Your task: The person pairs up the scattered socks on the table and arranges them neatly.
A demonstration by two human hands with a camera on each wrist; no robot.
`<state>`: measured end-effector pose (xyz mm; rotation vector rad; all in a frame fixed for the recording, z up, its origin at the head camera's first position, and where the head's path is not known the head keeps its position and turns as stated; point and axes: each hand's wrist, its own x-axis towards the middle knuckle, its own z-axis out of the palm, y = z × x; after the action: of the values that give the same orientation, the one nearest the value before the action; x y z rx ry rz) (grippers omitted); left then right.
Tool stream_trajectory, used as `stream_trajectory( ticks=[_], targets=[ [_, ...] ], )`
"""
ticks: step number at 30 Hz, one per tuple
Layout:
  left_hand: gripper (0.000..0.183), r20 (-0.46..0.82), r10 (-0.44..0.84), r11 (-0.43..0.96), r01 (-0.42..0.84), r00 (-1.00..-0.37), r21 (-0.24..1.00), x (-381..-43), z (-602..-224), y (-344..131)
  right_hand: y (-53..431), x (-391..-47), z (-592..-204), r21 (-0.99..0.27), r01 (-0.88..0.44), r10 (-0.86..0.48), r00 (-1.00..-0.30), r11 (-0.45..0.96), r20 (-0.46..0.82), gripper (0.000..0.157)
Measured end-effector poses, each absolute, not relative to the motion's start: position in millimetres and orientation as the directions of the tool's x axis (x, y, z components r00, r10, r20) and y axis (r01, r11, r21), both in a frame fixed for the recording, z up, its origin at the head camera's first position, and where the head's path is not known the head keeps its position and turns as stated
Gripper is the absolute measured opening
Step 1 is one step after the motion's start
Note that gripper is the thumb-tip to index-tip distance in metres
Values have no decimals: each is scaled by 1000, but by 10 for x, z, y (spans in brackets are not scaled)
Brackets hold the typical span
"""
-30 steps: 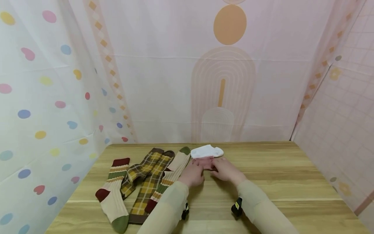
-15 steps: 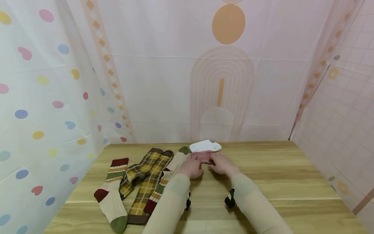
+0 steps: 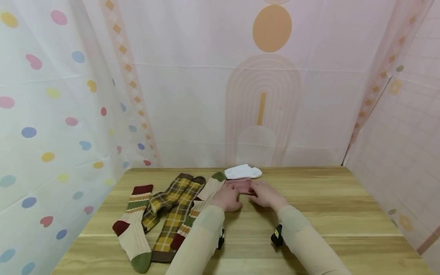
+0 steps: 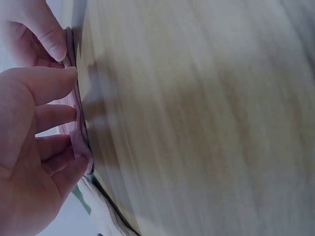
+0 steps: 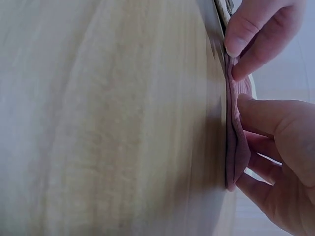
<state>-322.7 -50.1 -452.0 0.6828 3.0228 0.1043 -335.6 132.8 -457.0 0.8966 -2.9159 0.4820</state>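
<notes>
A pink sock (image 3: 242, 186) lies flat near the table's far edge, between my two hands. The left hand (image 3: 227, 196) rests on its left end, fingers slightly bent and spaced apart, the fingertips (image 4: 81, 167) touching the cloth. At the other end, my right hand (image 3: 266, 194) touches the sock with its thumb and fingers, also loosely bent. In the right wrist view the pink sock (image 5: 235, 147) shows stacked layers along its near edge. A white ankle sock (image 3: 242, 172) lies just beyond it, a narrow gap apart. The hands cover both ends of the pink sock.
To the left lie two brown-and-yellow plaid socks (image 3: 177, 214) and a striped sock (image 3: 135, 229) with maroon heel and green toe. A second striped sock (image 3: 209, 189) is partly under the left arm. Patterned curtains (image 3: 185, 114) enclose the wooden table (image 3: 330, 206).
Both hands first slid the pink sock away from me, and the white sock shifted back too. Since then the pink sock has come slightly nearer, leaving a narrow gap.
</notes>
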Motion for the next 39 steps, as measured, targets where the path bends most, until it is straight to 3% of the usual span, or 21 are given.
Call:
stream_trajectory(
  ticks=[12, 21, 28, 39],
  targets=[
    [27, -3, 436, 897, 434, -900, 87, -3157, -4542, -503, 1377, -3350, -4573, -288, -582, -557, -812, 760, 172, 20],
    [51, 61, 385, 915, 390, -921, 107, -3069, -4470, -523, 1409, -3331, -4541, -314, -669, -593, -743, 674, 310, 33],
    [50, 123, 399, 902, 414, -908, 127, -3015, -4400, -601, 1432, -3288, -4505, -364, -637, -540, -770, 679, 340, 33],
    [49, 196, 461, 870, 485, -865, 94, -2856, -4197, -694, 1469, -3144, -4466, -439, -655, -498, -754, 615, 428, 35]
  ],
)
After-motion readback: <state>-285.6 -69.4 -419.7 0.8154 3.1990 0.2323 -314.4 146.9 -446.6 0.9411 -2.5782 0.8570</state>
